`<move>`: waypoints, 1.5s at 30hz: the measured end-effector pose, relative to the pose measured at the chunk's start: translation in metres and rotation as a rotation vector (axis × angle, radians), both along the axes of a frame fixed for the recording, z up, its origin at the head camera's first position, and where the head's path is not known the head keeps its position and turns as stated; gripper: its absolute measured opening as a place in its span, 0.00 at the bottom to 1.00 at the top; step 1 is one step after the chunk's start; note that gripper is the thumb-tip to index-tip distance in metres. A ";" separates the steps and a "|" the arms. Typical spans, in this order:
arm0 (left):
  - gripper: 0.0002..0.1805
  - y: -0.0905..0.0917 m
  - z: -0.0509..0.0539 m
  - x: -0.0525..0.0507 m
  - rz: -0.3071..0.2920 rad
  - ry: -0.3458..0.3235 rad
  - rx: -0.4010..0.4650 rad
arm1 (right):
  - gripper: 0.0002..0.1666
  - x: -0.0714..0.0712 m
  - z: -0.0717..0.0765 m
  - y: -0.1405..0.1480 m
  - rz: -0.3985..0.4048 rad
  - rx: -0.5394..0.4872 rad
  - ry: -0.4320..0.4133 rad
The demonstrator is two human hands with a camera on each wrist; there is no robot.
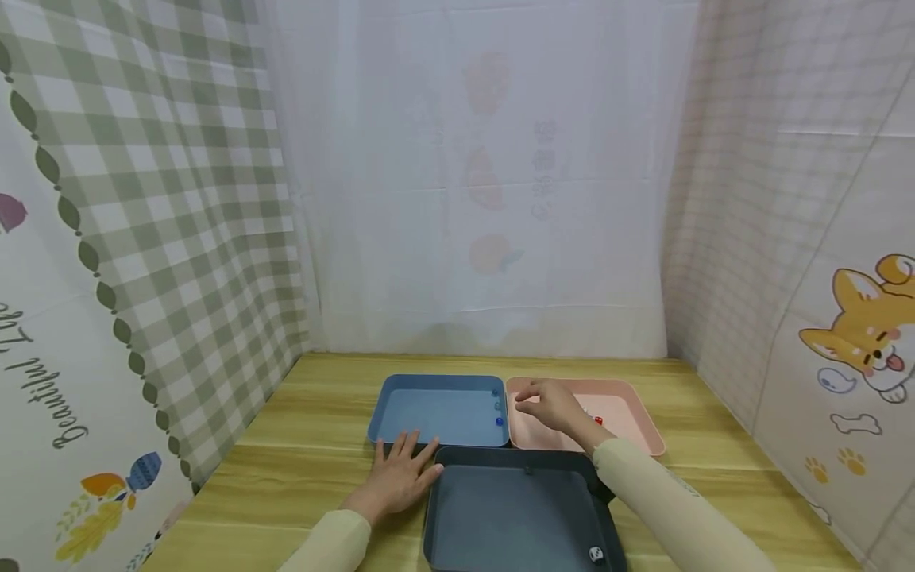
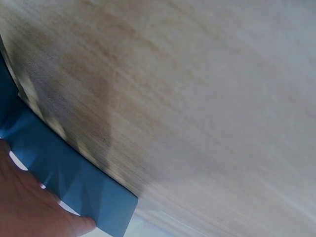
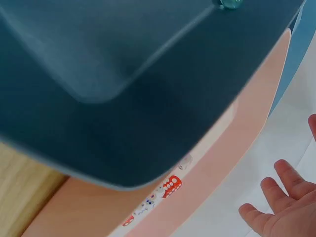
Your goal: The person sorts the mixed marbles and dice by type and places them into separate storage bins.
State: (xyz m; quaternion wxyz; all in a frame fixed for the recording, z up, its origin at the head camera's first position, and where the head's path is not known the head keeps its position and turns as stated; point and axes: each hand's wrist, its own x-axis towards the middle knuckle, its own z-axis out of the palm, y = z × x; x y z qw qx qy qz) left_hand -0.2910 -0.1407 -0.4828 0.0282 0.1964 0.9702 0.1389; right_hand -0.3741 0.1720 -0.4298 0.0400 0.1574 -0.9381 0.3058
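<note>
My left hand (image 1: 400, 481) lies with fingers spread by the blue tray's (image 1: 436, 405) front edge, its thumb beside the dark tray's (image 1: 515, 516) corner. In the left wrist view the hand (image 2: 34, 207) is next to a blue-grey tray wall (image 2: 74, 168). My right hand (image 1: 554, 407) is over the pink tray (image 1: 636, 425), fingers loosely bent. The right wrist view shows its fingers (image 3: 281, 197) apart, nothing visible between them. A red die (image 3: 171, 185) and pale dice (image 1: 586, 411) lie in the pink tray.
Small blue pieces (image 1: 499, 422) sit along the blue tray's right side. The dark tray holds a white die (image 1: 596, 554) near its front right corner and a green translucent piece (image 3: 231, 3) at its far side. Cloth walls (image 1: 486, 175) enclose the wooden table (image 1: 336, 413).
</note>
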 end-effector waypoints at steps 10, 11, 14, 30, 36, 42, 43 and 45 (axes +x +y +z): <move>0.35 0.004 0.000 -0.003 -0.002 -0.024 -0.001 | 0.15 0.025 -0.007 0.018 0.059 0.097 0.049; 0.35 0.004 0.000 -0.003 -0.001 -0.020 0.000 | 0.17 0.028 -0.008 0.023 0.072 0.120 0.059; 0.34 0.004 0.001 -0.003 -0.003 -0.008 0.005 | 0.21 0.035 -0.013 0.040 0.116 0.188 0.108; 0.34 0.001 -0.006 -0.009 0.004 0.021 0.002 | 0.39 0.074 -0.032 0.115 0.199 0.235 0.170; 0.38 0.008 0.009 -0.009 -0.019 0.071 0.048 | 0.40 0.084 -0.038 0.121 0.191 0.263 0.153; 0.40 0.037 0.029 -0.014 -0.131 0.178 -0.003 | 0.39 0.088 -0.042 0.125 0.212 0.269 0.181; 0.39 0.043 0.032 -0.015 -0.151 0.185 -0.022 | 0.39 0.088 -0.043 0.126 0.216 0.268 0.183; 0.39 0.055 0.035 -0.017 -0.197 0.193 -0.068 | 0.39 0.088 -0.045 0.127 0.224 0.273 0.187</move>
